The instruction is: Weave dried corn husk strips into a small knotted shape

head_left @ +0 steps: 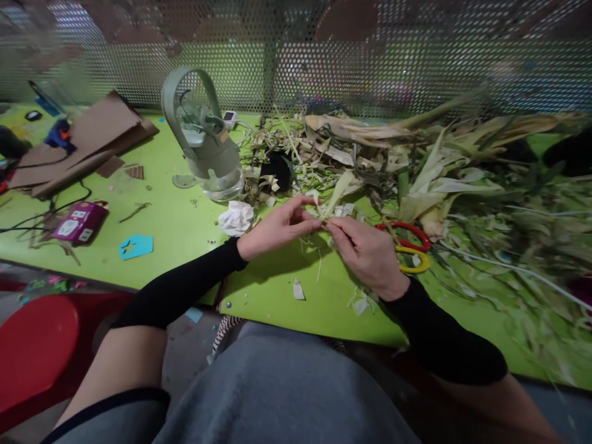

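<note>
My left hand (pixel 281 228) and my right hand (pixel 369 254) meet above the green table (pixel 272 290). Thumb and fingers of each are pinched together on a pale green corn husk (pixel 343 190), which spreads upward between them. Their fingertips hide the lower end of the husk. Close behind my right hand lies a pair of scissors with one red handle (pixel 419 231) and one yellow handle (pixel 422 264); the blades are hidden. A crumpled white tissue (pixel 235 218) rests beside my left wrist. Below the hands, a small husk scrap (pixel 298 290) lies flat.
A water bottle (pixel 215 157) stands behind the tissue. Dried husks (pixel 361 139) and a corn ear in its husk (pixel 435 185) cover the back and right. Leftward are a purple power strip (pixel 79 222), a blue glue gun (pixel 60 135), cardboard (pixel 104 126) and a red stool (pixel 34 345).
</note>
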{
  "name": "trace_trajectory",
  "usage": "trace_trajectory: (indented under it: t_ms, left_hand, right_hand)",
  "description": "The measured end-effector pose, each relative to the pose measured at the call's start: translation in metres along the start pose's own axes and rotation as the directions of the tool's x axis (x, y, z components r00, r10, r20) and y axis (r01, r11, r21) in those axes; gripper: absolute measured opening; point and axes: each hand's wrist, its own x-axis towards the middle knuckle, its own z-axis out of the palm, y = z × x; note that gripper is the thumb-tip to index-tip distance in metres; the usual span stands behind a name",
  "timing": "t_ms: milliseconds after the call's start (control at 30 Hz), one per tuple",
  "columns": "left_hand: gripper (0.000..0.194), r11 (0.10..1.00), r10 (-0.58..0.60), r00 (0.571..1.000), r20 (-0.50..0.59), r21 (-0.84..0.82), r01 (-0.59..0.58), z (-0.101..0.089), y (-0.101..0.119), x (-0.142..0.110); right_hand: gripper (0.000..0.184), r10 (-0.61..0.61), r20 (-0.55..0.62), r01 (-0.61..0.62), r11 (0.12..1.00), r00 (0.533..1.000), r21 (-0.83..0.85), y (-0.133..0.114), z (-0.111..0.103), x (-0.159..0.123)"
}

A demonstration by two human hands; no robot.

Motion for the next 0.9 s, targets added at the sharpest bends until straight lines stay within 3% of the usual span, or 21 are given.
trace_trajectory:
  t_ms: [67,167,467,600,767,833,900]
  left_hand:
    - [0.042,0.99,0.008,0.999,0.043,-0.143,-0.002,-0.001,-0.005,0.003]
    - [0.033,0.976,0.043,0.997,0.07,-0.216,-0.026,0.0,-0.009,0.006]
    - [0.01,0.99,0.056,0.993,-0.099,-0.122,-0.068,0.009,-0.015,0.008]
    - [0.009,0.974,-0.017,0.992,-0.122,-0.224,-0.011,0.011,-0.014,0.01]
    - [0.008,0.852,-0.203,0.966,-0.16,-0.514,0.093,0.014,-0.01,0.012]
    - [0.007,0.811,-0.224,0.958,-0.178,-0.579,0.082,0.018,-0.008,0.012]
    - [0.009,0.792,-0.204,0.962,-0.181,-0.608,0.053,0.021,-0.006,0.011]
  right_hand:
    - [0.03,-0.014,0.006,0.014,1.0,1.0,0.024,0.0,0.001,0.001]
    - [0.03,-0.01,0.022,0.009,0.999,1.0,0.052,0.0,0.001,0.002]
    - [0.029,0.05,0.07,-0.055,0.995,0.996,0.079,0.003,0.008,0.003]
    - [0.024,0.017,0.026,-0.017,1.0,1.0,0.025,0.007,0.01,0.003]
    - [0.017,-0.086,-0.208,0.028,0.963,0.974,-0.269,0.006,0.009,0.001]
    - [0.023,-0.099,-0.159,0.055,0.963,0.982,-0.262,0.005,0.011,0.0]
    - [0.029,-0.069,-0.06,0.06,0.988,0.996,-0.142,0.005,0.014,0.001]
